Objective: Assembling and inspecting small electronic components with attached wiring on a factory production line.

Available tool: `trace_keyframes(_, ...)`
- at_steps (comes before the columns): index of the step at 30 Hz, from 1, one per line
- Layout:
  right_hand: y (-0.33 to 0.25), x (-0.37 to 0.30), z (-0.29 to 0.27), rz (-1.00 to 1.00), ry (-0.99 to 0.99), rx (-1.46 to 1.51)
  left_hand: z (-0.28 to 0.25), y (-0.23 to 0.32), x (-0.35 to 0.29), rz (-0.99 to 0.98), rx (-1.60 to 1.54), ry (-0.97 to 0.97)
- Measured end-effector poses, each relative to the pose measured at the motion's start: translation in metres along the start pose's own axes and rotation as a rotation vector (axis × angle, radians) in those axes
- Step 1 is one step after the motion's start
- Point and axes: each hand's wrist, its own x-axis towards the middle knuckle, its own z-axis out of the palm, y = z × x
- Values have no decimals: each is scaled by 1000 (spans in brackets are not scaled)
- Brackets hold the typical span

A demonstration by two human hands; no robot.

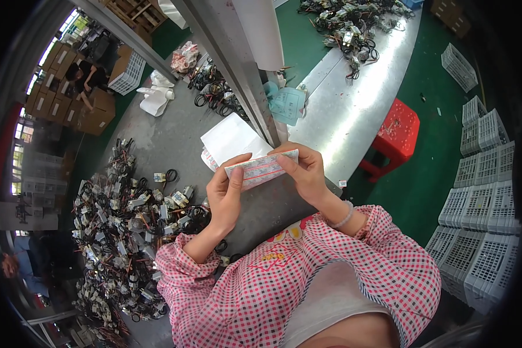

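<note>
Between my two hands is a sheet of small printed labels [263, 169], white with fine coloured rows. My left hand [224, 194] pinches its left end, thumb on top. At its other end my right hand [306, 176] grips it, the thumb pressed on the printed face. Just beyond the sheet, a larger white paper [228, 138] lies on the grey table [162, 124]. A big pile of small wired electrical parts [130, 226] with black cables spreads to the left of my left hand.
A metal post [232, 58] rises beyond my hands. More wired parts [354, 29] lie on a shiny metal table [359, 104]. At right stand a red stool [397, 130] and stacked white plastic crates [481, 197]. Another person [87, 78] bends over cardboard boxes at far left.
</note>
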Motion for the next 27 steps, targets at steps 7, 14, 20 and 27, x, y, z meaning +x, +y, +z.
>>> trace_keyframes(7,-3,-3,-3,2,48,-41,3,0,3,42,136,26)
trace_keyframes(14,2,-9,0,-27,103,-48,-4,-12,1,126,212,93)
trace_keyframes(20,1,-6,-3,23,86,-40,4,-13,2,-60,110,137)
trace_keyframes(27,-24,17,-22,-373,-130,-688,5,-12,4,149,196,79)
